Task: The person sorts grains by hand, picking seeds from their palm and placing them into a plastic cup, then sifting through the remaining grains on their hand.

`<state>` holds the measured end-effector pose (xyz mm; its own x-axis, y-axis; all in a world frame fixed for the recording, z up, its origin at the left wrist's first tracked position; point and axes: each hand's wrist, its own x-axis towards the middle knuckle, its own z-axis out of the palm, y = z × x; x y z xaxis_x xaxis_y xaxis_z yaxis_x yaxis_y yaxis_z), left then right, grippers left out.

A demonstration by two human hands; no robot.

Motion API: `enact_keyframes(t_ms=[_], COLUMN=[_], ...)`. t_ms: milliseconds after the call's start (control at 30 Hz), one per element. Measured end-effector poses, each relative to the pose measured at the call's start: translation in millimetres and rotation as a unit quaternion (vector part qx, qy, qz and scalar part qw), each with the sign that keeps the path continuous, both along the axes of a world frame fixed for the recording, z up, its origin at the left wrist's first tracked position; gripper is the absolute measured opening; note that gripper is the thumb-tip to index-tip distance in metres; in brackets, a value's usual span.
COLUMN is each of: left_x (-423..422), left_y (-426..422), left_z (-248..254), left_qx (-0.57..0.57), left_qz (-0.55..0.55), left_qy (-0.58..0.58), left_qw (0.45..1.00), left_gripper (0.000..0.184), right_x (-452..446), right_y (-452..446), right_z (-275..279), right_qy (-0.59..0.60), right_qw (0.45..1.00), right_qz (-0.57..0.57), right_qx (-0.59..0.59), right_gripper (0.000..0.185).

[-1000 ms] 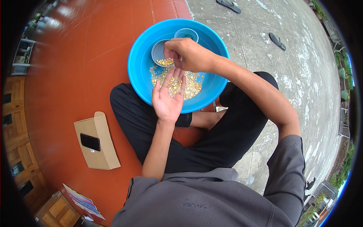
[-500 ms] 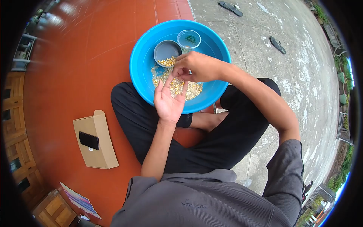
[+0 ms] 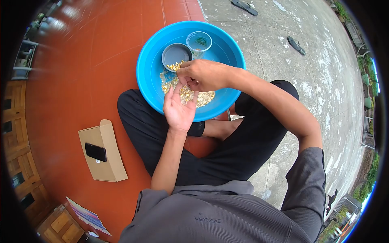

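My left hand (image 3: 178, 111) is palm up over the near side of a blue basin (image 3: 142, 87), its fingers stretched out and the palm bare. Above its fingertips, my right hand (image 3: 204, 75) is bent down with the fingers pinched together. What they pinch, if anything, is hidden. Below both hands, a loose mix of yellow corn kernels and pale broken grain (image 3: 206, 99) covers part of the basin floor. A round grey bowl (image 3: 176, 52) sits inside the basin with corn kernels (image 3: 176, 65) at its near side. Beside it stands a clear plastic cup (image 3: 199, 41).
The basin rests by my crossed legs (image 3: 142, 125). On the red tiled floor (image 3: 101, 89) to the left lies a cardboard box (image 3: 109, 150) with a black phone (image 3: 95, 152) on it. Two dark flip-flops, one nearer (image 3: 296, 45), lie on the grey concrete (image 3: 271, 48).
My right hand has shifted slightly left and is still pinched over the left fingertips. The left hand stays palm up. The view has moved a little, and the basin's contents look much the same.
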<state>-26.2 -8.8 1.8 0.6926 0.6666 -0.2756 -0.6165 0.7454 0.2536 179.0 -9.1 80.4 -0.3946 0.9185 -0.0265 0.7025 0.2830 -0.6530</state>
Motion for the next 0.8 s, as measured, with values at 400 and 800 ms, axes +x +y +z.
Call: enact_keyframes(t_ms=[400, 800], left_x=[0.2, -0.5], left_y=[0.7, 0.7], left_z=[-4.2, -8.0], left_qx=[-0.007, -0.011], left_qz=[0.000, 0.009], left_qy=[0.008, 0.010], left_qw=[1.000, 1.000], left_gripper=[0.060, 0.056], right_x=[-1.3, -5.8], right_y=[2.9, -1.2], right_z=[-5.6, -4.7], right_qy=[-0.017, -0.042], right_qw=[0.999, 0.996], right_qz=[0.012, 0.053], right_qx=[0.030, 0.063], right_gripper=[0.011, 0.017])
